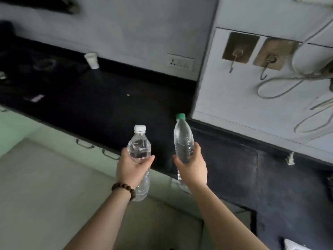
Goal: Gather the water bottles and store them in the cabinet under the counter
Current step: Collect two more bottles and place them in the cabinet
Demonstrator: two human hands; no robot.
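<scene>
My left hand (131, 169) grips a clear water bottle with a white cap (139, 143) around its middle, held upright over the counter's front edge. My right hand (193, 166) grips a second clear water bottle with a green cap (183, 136), tilted slightly left. Both bottles hang in the air above the black counter (111, 105). Below the counter edge run pale green cabinet fronts (54, 134) with metal handles (84, 143), all closed as far as I can see.
A small white cup (92, 60) stands at the back of the counter by the wall. A wall socket (180, 62) sits above the counter. Two hooks (234, 58) and loose cables (288, 83) hang on the right wall. The floor (45, 195) lies at lower left.
</scene>
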